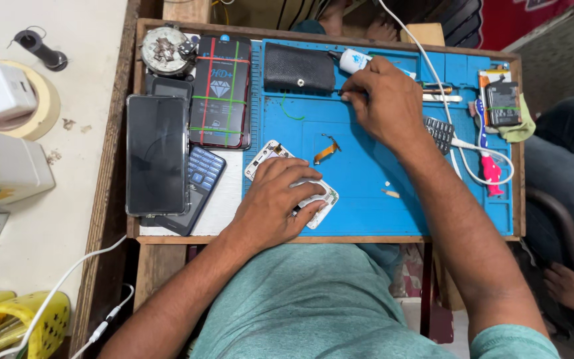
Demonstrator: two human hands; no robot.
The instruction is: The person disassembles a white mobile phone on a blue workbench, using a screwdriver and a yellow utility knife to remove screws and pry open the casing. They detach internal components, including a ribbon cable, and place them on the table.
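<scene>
My left hand (279, 199) lies flat on a white phone frame (268, 151), pressing it onto the blue work mat (360, 199). My right hand (385, 100) reaches to the mat's far side, fingertips pinched on a thin dark tool near a black pouch (298, 68). A small white bottle (353, 61) stands just behind that hand. An orange flex cable (327, 151) lies on the mat between my hands.
Left of the mat lie a large black phone (156, 154), a keypad phone (198, 178) and a dark box with coloured bands (220, 92). A battery (503, 103), a white cable (433, 66) and a pink tool (491, 171) sit right. Another person's hand (573, 284) rests lower right.
</scene>
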